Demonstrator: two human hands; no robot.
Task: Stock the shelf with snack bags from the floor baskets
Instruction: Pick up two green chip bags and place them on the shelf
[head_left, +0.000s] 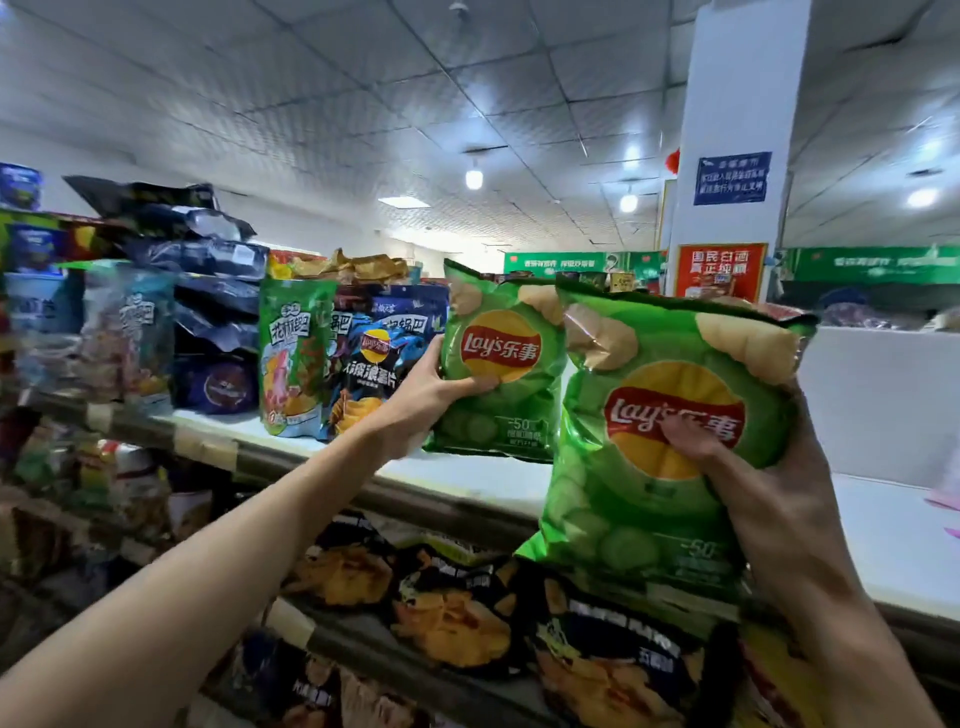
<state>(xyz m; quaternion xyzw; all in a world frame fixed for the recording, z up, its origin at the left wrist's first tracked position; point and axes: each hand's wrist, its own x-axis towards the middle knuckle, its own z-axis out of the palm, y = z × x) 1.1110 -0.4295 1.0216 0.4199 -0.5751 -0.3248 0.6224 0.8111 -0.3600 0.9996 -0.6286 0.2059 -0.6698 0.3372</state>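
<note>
Two glossy green crisp bags are being shelved: fingers of the left hand (431, 397) grasp the farther bag (511, 415), the white shelf (467, 480) just beneath them; the right hand (774, 467) clutches the nearer bag (639, 499). Next, probably stand both upright there.

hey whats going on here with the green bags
A person holds two green Lay's bags, one per hand. The left hand holds the farther bag upright at the top shelf, beside a dark blue bag standing there. The right hand grips the nearer bag in front of the shelf, not yet placed.
</note>
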